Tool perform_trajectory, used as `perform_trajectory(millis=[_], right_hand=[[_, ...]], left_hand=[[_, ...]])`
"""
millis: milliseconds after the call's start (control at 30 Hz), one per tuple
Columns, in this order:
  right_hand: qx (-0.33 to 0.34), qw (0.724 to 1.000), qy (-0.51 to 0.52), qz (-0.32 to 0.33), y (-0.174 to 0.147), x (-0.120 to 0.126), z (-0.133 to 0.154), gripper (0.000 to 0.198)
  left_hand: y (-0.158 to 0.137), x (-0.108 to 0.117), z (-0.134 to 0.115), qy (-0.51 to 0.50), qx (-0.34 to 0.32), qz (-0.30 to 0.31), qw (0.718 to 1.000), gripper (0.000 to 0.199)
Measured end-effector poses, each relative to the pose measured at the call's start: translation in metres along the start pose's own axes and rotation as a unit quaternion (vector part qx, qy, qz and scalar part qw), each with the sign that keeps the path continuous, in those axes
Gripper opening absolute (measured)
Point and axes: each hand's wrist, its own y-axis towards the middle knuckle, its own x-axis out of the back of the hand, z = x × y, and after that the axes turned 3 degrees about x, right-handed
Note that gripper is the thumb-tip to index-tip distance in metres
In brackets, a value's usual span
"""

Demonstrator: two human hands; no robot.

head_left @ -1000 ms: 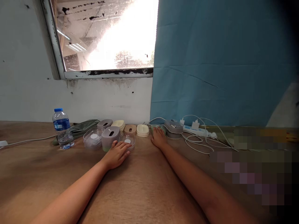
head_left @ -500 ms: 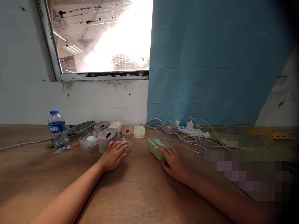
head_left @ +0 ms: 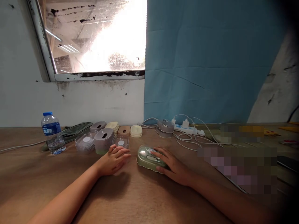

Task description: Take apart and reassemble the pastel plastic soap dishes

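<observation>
My right hand (head_left: 174,165) grips a green plastic box (head_left: 144,157) with a clear scalloped-edged cover and a round label on top. Its fingers lie over the top and the thumb rests against the near side. To the left of the box, my left hand (head_left: 114,160) hovers just above the table, fingers stretched out and holding nothing. Behind it stand a grey-lilac box with a slotted lid (head_left: 104,140) and a clear plastic lid with a white round label (head_left: 121,142). A stack of similar clear lids (head_left: 86,141) is further left.
A water bottle (head_left: 52,133) and a dark green pouch (head_left: 76,132) stand at the back left. Cream lids (head_left: 136,131) and a brown slotted lid (head_left: 124,130) sit near the wall. Behind the green box are a grey box (head_left: 164,127), a power strip (head_left: 187,129) and loose white cables.
My right hand has drawn the green box nearer and to the left, turning it. My left hand has moved off the clear lid, slightly toward me. The view has shifted a little to the right.
</observation>
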Motion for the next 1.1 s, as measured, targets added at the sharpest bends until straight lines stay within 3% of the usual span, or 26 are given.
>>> perform_trajectory(millis=[100, 267, 333, 433, 500, 567, 667, 867, 967, 1100], right_hand=[[0.006, 0.999, 0.032, -0.040, 0.000, 0.001, -0.001, 0.044], [-0.044, 0.979, 0.104, -0.171, 0.002, -0.004, -0.007, 0.038], [-0.086, 0.952, 0.159, -0.246, 0.003, -0.003, -0.011, 0.038], [-0.145, 0.885, 0.285, -0.338, 0.006, 0.005, -0.015, 0.040], [-0.190, 0.849, 0.362, -0.335, 0.008, 0.014, -0.015, 0.041], [-0.240, 0.832, 0.402, -0.297, 0.010, 0.021, -0.012, 0.036], [-0.274, 0.832, 0.419, -0.239, 0.011, 0.024, -0.005, 0.033], [-0.265, 0.828, 0.472, -0.145, 0.011, 0.014, 0.013, 0.026], [-0.240, 0.844, 0.448, -0.170, 0.011, 0.012, 0.011, 0.026], [-0.184, 0.894, 0.324, -0.249, 0.007, 0.009, -0.005, 0.020]], left_hand=[[0.005, 0.000, -0.010, 0.002, -0.039, 0.009, 0.999, 0.032], [0.012, 0.002, -0.021, 0.040, -0.103, -0.011, 0.994, 0.034], [0.012, 0.001, -0.022, 0.063, -0.115, -0.044, 0.990, 0.032], [0.011, 0.001, -0.023, 0.110, -0.124, -0.099, 0.981, 0.034], [0.012, 0.004, -0.025, 0.141, -0.129, -0.110, 0.976, 0.039], [0.013, 0.008, -0.029, 0.156, -0.131, -0.110, 0.973, 0.043], [0.017, 0.014, -0.037, 0.144, -0.140, -0.114, 0.973, 0.043], [0.023, 0.011, -0.042, 0.038, -0.171, -0.093, 0.980, 0.026], [0.021, 0.008, -0.036, 0.021, -0.168, -0.101, 0.980, 0.028], [0.014, 0.004, -0.021, 0.065, -0.101, -0.114, 0.986, 0.042]])
